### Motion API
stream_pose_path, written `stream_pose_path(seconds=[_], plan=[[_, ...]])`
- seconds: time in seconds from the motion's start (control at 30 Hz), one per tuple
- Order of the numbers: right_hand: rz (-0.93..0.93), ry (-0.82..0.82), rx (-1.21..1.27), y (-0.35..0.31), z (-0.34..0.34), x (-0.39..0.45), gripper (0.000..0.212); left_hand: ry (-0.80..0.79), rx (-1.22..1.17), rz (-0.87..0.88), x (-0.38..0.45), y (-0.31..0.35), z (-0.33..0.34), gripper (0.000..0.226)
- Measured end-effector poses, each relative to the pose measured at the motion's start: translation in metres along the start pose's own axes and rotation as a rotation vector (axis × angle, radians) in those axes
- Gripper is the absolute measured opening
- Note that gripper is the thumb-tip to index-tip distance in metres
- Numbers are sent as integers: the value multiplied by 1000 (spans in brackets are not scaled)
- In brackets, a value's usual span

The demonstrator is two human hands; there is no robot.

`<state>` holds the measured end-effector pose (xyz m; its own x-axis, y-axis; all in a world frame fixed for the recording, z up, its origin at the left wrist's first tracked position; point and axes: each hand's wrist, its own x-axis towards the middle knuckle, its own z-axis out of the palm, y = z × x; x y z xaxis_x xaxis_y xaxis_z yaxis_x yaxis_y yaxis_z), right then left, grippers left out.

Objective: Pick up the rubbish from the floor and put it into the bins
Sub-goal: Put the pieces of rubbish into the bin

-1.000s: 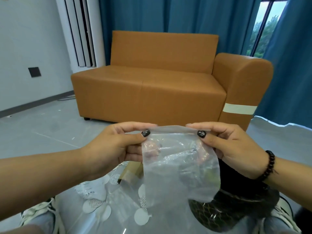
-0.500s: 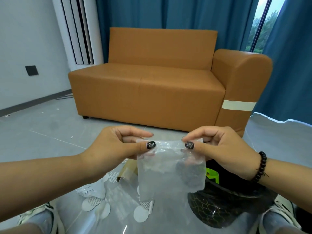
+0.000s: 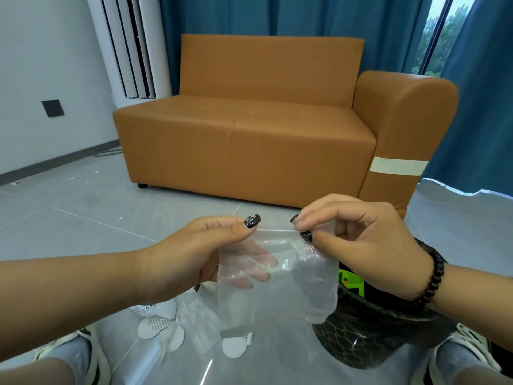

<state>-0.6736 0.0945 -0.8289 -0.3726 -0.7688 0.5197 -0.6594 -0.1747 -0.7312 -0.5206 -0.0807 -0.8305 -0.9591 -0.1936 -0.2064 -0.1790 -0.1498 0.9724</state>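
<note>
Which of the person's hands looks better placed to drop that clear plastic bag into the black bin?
The right hand, probably. It pinches the top edge of the clear plastic bag almost directly above the black bin. The left hand grips the bag's other side, farther from the bin.

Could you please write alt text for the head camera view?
Both hands, left hand and right hand, pinch the top edge of a clear plastic bag above a black bin, an orange sofa behind.

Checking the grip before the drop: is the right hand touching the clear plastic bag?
Touching. The head view shows the right hand pinching the clear plastic bag at its top edge between thumb and fingertips.
</note>
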Motion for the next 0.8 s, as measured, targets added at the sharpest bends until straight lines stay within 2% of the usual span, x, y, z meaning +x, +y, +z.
stream_pose_path(seconds=[0.17, 0.3, 0.4, 0.47, 0.53, 0.7, 0.8], plan=[[-205, 18, -221, 2, 4, -2, 16, 50, -23, 36, 0, 1, 1, 40], [-110, -37, -126, 9, 4, -4, 21, 134, 52, 81, 1, -1, 1, 39], [91, -90, 135, 6, 3, -5, 34, 162, 85, 127, 0, -1, 1, 34], [171, -84, 201, 3, 3, -6, 29, 166, 103, 142, 0, -2, 1, 31], [159, -62, 179, 4, 3, -5, 20, 163, 127, 139, 1, -3, 1, 27], [70, -1, 69, 14, 3, -4, 22, 116, 24, 108, 0, -1, 2, 23], [79, -11, 106, 12, 2, -6, 20, 179, 21, 142, 3, -2, 2, 21]])
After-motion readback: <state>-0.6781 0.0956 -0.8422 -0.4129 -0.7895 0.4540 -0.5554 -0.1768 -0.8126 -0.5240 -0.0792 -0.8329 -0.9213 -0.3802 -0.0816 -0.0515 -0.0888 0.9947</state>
